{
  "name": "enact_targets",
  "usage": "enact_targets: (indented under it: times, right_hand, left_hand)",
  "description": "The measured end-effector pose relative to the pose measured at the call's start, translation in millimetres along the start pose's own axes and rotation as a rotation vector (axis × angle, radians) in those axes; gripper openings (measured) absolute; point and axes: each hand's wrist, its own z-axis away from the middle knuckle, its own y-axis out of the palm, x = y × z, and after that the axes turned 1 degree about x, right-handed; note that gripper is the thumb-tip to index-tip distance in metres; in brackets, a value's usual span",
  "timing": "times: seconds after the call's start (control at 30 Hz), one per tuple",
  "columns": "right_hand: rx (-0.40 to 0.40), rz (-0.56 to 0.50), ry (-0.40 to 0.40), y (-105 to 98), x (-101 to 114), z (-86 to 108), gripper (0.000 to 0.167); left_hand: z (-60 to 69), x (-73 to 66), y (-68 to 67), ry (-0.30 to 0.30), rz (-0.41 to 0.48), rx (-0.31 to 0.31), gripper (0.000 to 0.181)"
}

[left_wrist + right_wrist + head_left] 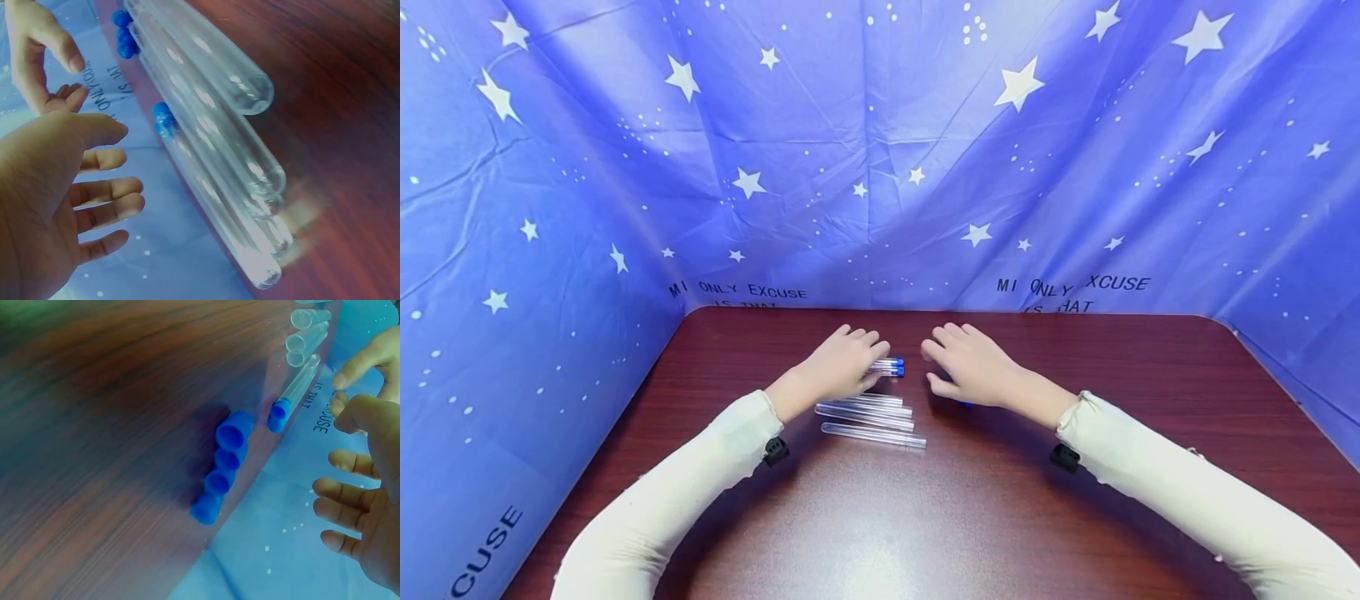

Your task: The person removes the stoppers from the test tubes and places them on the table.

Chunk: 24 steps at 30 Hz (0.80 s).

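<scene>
My left hand (838,365) hovers with relaxed fingers over capped test tubes (891,367), holding nothing. In the left wrist view, a gap shows between that hand (44,200) and a blue-capped tube (215,203). Nearer me lie several uncapped clear test tubes (874,435), side by side, their open ends to the right. My right hand (973,367), also holding nothing, is above loose blue caps, mostly hidden by it in the head view. The right wrist view has these caps (219,481) in a row on the table, apart from the right hand's (387,500) loosely bent fingers.
The dark red wood-grain table (775,533) reflects light near its front. Blue cloth with white stars (865,125) hangs behind the table's far edge and along the left side. A small black wrist camera (777,452) sits at the left sleeve, another (1064,457) at the right.
</scene>
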Motion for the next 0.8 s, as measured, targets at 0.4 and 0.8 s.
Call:
enact_targets:
  times: [0.4, 0.8]
  right_hand:
    - [0.107, -0.032, 0.020, 21.2, 9.8, -24.4, 0.025]
    - [0.181, -0.067, 0.055, 34.0, 13.2, -32.9, 0.022]
  left_hand:
    - [3.7, 4.9, 11.7, -0.012, -0.042, -0.010, 0.030]
    - [4.3, 8.1, 16.3, -0.068, -0.014, 0.097, 0.028]
